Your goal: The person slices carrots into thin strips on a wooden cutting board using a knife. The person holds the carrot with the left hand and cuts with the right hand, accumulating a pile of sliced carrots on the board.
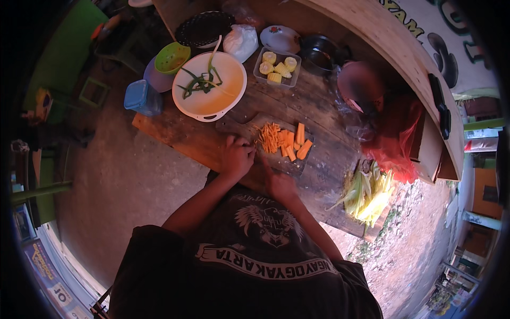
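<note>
A dark wooden cutting board lies on the table before me. My left hand rests at the board's left side with its fingers bent down; whatever is under the fingertips is hidden. Close to it, my right hand is curled at the near edge, index finger stretched forward along the board. What it may grip is too dark to make out. Beyond both hands are a heap of carrot matchsticks, some cut carrot slabs and thicker carrot pieces.
Green stalks lie in a white basin at the back left. Near it stand a blue-lidded container and a green bowl. A clear box holds several corn pieces. Corn husks and a red net bag are on the right.
</note>
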`<state>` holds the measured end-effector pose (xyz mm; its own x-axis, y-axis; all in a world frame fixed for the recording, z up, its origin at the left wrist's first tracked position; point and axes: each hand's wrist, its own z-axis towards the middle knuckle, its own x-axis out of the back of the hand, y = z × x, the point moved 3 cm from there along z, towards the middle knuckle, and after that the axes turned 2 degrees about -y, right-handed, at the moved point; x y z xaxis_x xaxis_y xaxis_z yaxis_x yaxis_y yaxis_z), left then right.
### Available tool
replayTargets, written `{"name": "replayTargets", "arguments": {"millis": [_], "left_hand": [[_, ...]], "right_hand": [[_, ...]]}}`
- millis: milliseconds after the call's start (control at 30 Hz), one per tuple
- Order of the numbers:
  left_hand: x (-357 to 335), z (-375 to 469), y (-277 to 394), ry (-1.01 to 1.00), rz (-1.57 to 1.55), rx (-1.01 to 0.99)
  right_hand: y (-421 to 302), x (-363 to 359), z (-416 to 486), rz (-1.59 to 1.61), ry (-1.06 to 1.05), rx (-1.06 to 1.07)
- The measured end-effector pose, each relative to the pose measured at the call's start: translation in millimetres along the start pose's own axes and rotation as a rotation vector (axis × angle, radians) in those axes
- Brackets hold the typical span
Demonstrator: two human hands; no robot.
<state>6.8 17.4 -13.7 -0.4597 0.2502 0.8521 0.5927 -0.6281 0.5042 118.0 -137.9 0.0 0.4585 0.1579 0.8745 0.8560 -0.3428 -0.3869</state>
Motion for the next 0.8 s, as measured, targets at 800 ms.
{"name": "replayTargets", "arguments": {"millis": [800], "left_hand": [[5.6,2.3,-1.3,0.085,-0.012,-0.05]], "right_hand": [[6.1,-2.7,-8.2,-0.053,0.061,0.042]]}}
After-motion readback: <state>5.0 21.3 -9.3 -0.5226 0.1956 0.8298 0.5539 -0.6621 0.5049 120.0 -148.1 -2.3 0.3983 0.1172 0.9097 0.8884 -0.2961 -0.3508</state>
